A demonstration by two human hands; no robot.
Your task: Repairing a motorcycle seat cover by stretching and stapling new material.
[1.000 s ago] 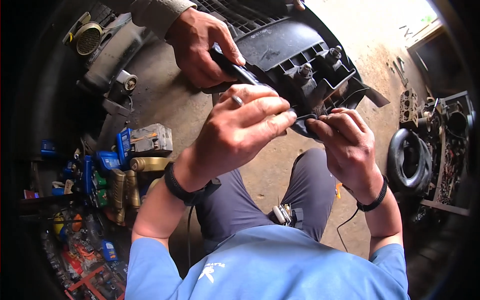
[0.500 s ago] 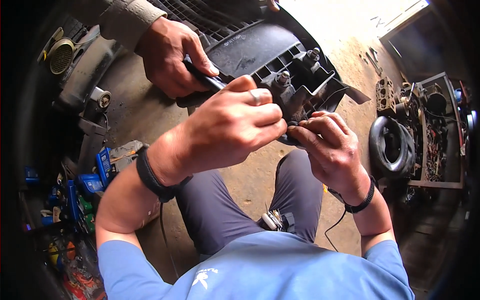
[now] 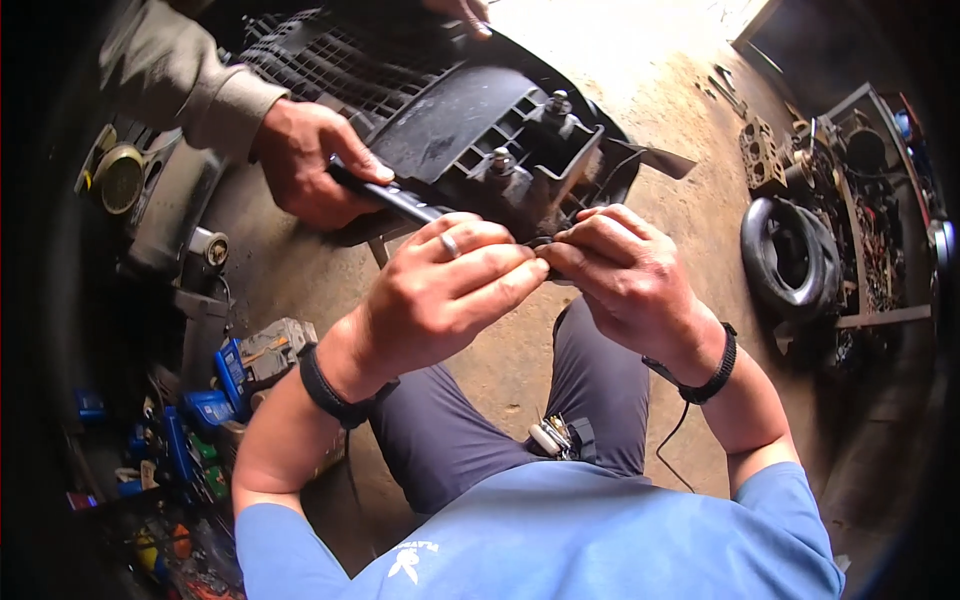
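A large black plastic car panel [image 3: 425, 132] with a grille mesh, ribs and two metal studs hangs before me. Along its near edge runs a glossy black strip [image 3: 408, 204]. My left hand [image 3: 445, 285], a ring on one finger, is closed on this strip, its fingertips hidden behind the knuckles. Right beside it, my right hand [image 3: 632, 268] pinches the strip's dark near end, below the studs; the fingertips of both hands almost meet. A co-worker's hand [image 3: 318, 165] in a grey sleeve grips the panel's left edge and the strip. Another hand [image 3: 465, 12] touches the panel's far edge.
Black rubber tubes [image 3: 785, 255], a metal engine block [image 3: 762, 155] and a metal-framed bin [image 3: 880, 318] of parts stand at the right. Blue containers [image 3: 210, 408] and boxes crowd the lower left. Wrenches [image 3: 728, 88] lie on the bright floor. Thin cables hang from my wristbands.
The panel and the co-worker's hand have shifted left in view. My hands have drawn closer together, the left now lower against the strip. Both keep their hold.
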